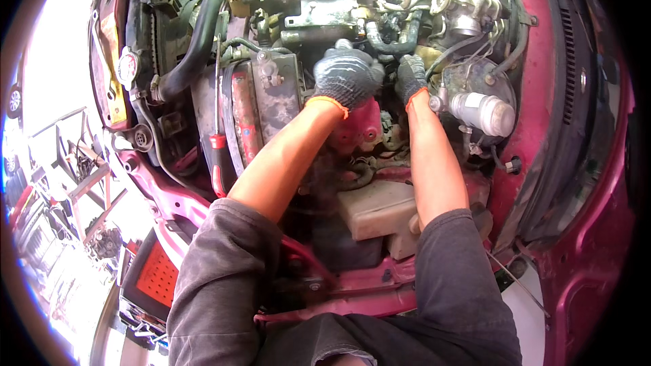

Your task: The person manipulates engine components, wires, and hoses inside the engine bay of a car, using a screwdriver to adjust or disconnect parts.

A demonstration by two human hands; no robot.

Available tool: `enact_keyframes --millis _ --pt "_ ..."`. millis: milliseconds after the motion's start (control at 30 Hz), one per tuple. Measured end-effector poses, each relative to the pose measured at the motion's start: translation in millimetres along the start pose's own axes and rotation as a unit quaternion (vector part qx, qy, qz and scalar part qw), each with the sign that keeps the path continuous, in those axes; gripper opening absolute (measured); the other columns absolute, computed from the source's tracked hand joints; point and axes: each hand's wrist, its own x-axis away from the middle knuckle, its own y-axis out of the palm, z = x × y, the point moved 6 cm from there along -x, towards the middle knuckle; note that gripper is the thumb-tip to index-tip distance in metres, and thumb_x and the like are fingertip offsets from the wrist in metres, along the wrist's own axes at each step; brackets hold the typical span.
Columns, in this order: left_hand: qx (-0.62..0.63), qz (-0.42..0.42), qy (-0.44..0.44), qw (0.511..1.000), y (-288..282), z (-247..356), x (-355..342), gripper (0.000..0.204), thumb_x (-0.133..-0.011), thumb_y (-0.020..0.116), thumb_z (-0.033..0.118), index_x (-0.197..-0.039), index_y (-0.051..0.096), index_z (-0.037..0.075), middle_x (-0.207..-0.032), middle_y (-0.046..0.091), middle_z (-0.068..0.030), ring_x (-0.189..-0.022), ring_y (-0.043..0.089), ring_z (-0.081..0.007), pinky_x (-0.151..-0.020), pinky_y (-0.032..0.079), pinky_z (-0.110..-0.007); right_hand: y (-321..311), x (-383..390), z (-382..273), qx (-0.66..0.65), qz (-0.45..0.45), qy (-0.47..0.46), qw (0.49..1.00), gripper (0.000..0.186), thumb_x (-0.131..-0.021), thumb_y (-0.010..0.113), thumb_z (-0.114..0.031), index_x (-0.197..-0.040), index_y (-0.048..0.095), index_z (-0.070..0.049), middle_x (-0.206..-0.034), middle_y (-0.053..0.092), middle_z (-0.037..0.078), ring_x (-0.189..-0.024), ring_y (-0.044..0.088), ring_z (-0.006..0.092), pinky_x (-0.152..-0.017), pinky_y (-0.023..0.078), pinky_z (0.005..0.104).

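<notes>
In the head view, my left hand (343, 73), in a grey knit glove with orange cuff, is curled among engine parts below a silver metal housing (319, 10); what its fingers hold is hidden. My right hand (411, 78), in a matching glove, reaches down beside it under a bent black hose (390, 46), fingers curled, their tips out of sight. A red-and-black screwdriver (218, 163) rests upright along the left of a grimy metal case (274, 95). A cylindrical white reservoir (481, 112) sits right of my right hand.
The pink car body (522, 115) borders the engine bay. A thick hose (203, 41) and cap (127, 68) are at left. A beige plastic tank (373, 207) lies below my forearms. Outside at lower left are an orange-and-black tool tray (152, 274) and metal racks (85, 169).
</notes>
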Motion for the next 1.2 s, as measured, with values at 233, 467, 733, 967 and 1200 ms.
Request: enact_keyframes --millis 233,467,733,967,1200 --pt "0.198 0.059 0.078 0.975 41.9 -4.9 -31.9 0.041 -0.089 0.053 0.042 -0.092 0.073 0.007 -0.091 0.068 -0.0236 -0.089 0.066 -0.0397 -0.084 0.051 -0.047 12.6 -10.6 -4.4 0.159 -0.039 -0.239 0.957 0.022 -0.091 0.052 -0.008 -0.108 0.066 -0.006 -0.095 0.068 0.007 -0.086 0.064 0.0209 -0.072 0.053 0.0323" --pt "0.186 0.053 -0.128 0.973 39.6 -43.4 -23.8 0.041 -0.082 0.068 0.040 -0.096 0.072 0.002 -0.095 0.069 -0.0216 -0.093 0.066 -0.0350 -0.084 0.050 -0.042 16.5 -0.5 4.0 -0.004 -0.026 -0.045 0.999 0.013 -0.093 0.056 -0.013 -0.100 0.066 -0.010 -0.084 0.067 0.003 -0.066 0.061 0.0128 -0.049 0.044 0.0255" --pt "0.242 0.081 -0.005 0.967 42.7 -14.6 -21.7 0.036 -0.083 0.063 0.038 -0.091 0.073 0.004 -0.101 0.068 -0.0207 -0.096 0.064 -0.0358 -0.087 0.049 -0.043 -41.7 -22.1 25.3 0.328 0.078 -0.305 0.891 0.016 -0.092 0.053 -0.013 -0.101 0.065 -0.011 -0.084 0.066 0.006 -0.063 0.061 0.0166 -0.052 0.049 0.0290" --pt "0.100 0.042 0.058 0.992 68.1 -25.0 -50.3 0.024 -0.086 0.057 0.025 -0.089 0.074 0.009 -0.096 0.069 -0.0168 -0.093 0.066 -0.0327 -0.084 0.051 -0.043 -8.3 14.1 18.4 -0.133 0.114 -0.015 0.984 0.018 -0.096 0.045 -0.019 -0.104 0.060 -0.012 -0.084 0.065 0.007 -0.062 0.060 0.0186 -0.053 0.050 0.0320" --pt "-0.001 0.065 0.078 0.995 113.5 -53.1 -84.4 0.024 -0.085 0.054 0.018 -0.087 0.075 0.007 -0.090 0.070 -0.0179 -0.088 0.069 -0.0327 -0.080 0.054 -0.043 39.1 43.8 -51.2 -0.156 0.068 0.078 0.982 0.018 -0.089 0.062 -0.032 -0.092 0.062 -0.014 -0.081 0.066 0.005 -0.069 0.062 0.0193 -0.062 0.051 0.0362"
